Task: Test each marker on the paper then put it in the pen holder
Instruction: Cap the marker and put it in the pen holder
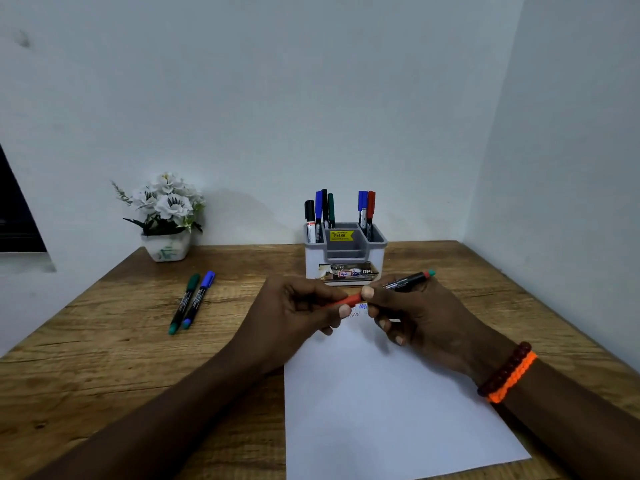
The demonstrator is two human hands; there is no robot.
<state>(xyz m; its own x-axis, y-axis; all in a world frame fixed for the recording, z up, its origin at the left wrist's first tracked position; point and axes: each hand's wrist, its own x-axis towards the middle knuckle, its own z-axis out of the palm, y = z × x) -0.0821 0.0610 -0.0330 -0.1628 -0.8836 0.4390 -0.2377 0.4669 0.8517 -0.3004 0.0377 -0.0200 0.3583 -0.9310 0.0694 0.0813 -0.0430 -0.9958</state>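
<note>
Seven markers stood in the grey plastic pen holder [346, 252]; your left hand [294, 306] pinched the red cap [348, 301], right hand [415, 313] gripped the black-barrelled marker [407, 280]; two markers [190, 303] waited untested on the wooden table [104, 358].

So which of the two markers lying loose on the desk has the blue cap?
The blue-capped marker is the right-hand one of the pair, nearer the paper; the green-capped marker lies beside it on its left.

walls [277, 81]: pale, meet in corner right | table [104, 358]: wood | plant [166, 216]: white flowers, back left | dark frame [14, 209]: far left
</note>
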